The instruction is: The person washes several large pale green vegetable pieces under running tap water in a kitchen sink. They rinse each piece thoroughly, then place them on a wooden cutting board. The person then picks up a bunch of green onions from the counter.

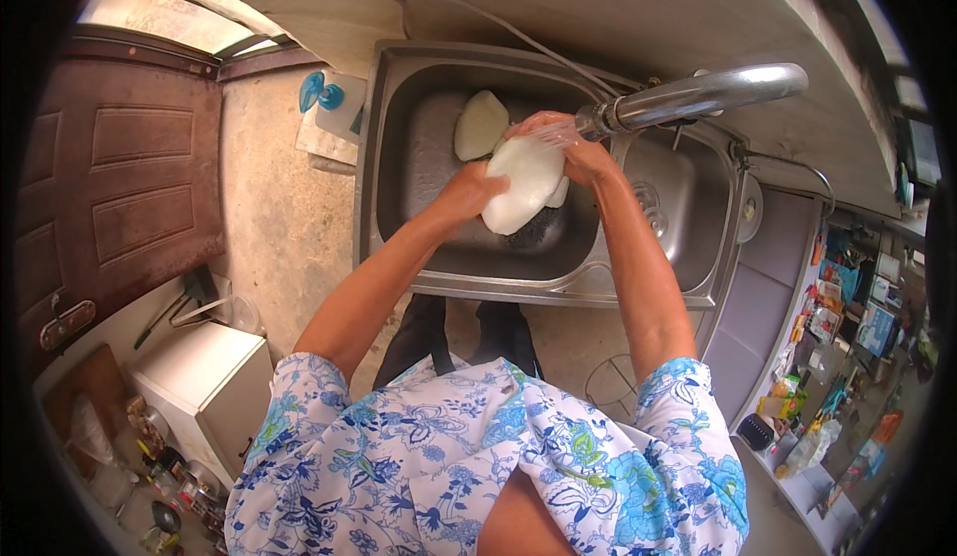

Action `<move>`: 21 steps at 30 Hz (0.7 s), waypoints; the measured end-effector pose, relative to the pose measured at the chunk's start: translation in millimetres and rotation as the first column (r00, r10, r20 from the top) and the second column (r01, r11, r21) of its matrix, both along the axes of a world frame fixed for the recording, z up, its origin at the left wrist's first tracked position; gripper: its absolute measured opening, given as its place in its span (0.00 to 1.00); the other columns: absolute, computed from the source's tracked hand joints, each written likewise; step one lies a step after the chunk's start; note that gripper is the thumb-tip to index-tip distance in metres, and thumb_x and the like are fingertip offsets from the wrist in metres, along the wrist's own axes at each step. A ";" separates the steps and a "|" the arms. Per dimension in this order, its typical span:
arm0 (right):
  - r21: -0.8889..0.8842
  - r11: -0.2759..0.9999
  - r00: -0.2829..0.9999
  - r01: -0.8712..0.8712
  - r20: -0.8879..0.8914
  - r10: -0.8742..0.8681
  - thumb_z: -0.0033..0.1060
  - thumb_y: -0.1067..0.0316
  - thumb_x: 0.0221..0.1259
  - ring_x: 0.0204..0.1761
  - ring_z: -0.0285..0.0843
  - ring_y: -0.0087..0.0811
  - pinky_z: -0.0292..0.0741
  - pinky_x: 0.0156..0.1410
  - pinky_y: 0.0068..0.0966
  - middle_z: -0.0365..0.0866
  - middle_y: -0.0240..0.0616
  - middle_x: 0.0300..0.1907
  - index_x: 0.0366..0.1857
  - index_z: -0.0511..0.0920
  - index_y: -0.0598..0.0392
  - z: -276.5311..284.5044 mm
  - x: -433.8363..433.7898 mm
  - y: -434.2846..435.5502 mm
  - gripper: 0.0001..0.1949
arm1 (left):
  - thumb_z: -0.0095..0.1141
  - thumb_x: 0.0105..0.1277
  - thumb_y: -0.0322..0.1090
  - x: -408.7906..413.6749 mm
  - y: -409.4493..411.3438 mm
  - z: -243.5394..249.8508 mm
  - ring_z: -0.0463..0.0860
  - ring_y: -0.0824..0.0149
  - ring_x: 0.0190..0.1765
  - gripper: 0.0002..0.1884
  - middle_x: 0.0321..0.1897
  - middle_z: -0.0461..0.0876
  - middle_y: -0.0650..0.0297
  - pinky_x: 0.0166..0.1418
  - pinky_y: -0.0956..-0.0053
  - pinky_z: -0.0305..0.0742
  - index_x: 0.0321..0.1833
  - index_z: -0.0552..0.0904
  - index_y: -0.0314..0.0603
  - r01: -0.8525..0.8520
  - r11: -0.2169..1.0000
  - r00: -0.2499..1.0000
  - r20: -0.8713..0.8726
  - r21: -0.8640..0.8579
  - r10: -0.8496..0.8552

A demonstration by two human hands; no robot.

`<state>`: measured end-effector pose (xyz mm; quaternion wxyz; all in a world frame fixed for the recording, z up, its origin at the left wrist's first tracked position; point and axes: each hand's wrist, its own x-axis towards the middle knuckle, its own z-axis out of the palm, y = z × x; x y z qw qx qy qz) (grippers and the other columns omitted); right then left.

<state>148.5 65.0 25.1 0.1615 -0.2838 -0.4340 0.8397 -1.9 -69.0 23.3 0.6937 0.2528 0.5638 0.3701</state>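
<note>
A large pale, peeled piece of what looks like gourd or melon [523, 186] is held over the left basin of the steel sink [419, 242]. My left hand [472, 191] grips its left edge, with the thumb on top. My right hand [582, 153] is at its upper right, under water running from the faucet [658, 103]; its fingers are partly hidden by the water and the piece. Another pale piece [481, 126] lies at the back of the basin. Part of one more [558, 194] shows behind the held piece, above a dark patch at the drain.
The right basin [677, 212] has a strainer drain. A pump bottle with a blue top [329, 97] stands left of the sink. A grey counter [762, 279] adjoins on the right, near shelves of packages. At left are a brown door [142, 174] and a white cabinet [205, 361].
</note>
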 end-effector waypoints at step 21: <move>0.116 0.382 0.383 0.917 0.012 -0.924 0.52 0.80 0.58 0.46 0.75 0.29 0.74 0.52 0.27 0.76 0.35 0.45 0.50 0.71 0.59 -10.3 -38.2 -46.3 0.15 | 0.61 0.59 0.43 48.5 50.8 -8.4 0.80 0.60 0.34 0.17 0.32 0.80 0.56 0.38 0.65 0.75 0.38 0.74 0.36 -0.609 0.793 0.788 -0.116 0.001 0.605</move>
